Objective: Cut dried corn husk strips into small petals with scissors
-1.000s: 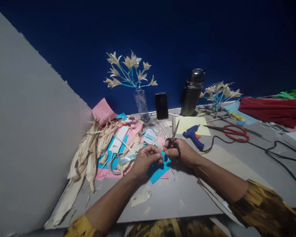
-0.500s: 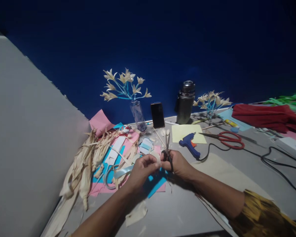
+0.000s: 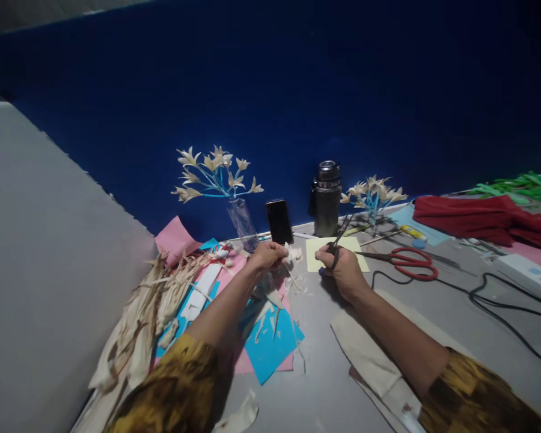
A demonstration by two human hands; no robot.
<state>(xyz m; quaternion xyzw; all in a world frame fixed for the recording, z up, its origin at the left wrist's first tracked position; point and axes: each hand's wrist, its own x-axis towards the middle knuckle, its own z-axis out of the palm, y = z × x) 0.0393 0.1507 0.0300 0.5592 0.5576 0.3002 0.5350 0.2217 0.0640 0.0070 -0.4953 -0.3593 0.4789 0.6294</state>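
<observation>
My right hand (image 3: 345,270) is closed around the handles of black scissors (image 3: 344,227). Their blades point up and away from me, over the pale yellow paper (image 3: 359,262). Farther left, my left hand (image 3: 268,255) reaches out with thumb and fingers pinched on a small pale piece of corn husk (image 3: 287,246). Several more cream scraps (image 3: 294,255) lie right by those fingertips, in front of the phone (image 3: 279,221). The blue glue gun is mostly hidden behind my right hand.
Corn husks (image 3: 135,325) and coloured paper (image 3: 270,349) cover the left side. A vase (image 3: 243,224) of husk flowers and a flask (image 3: 327,201) stand along the blue wall. Red-handled scissors (image 3: 413,263), a black cable (image 3: 491,300) and red cloth (image 3: 473,218) lie to the right.
My hands have moved apart and forward. The left went to the pale scraps by the phone; the right carried the black scissors over the yellow paper, covering the glue gun. The view has shifted.
</observation>
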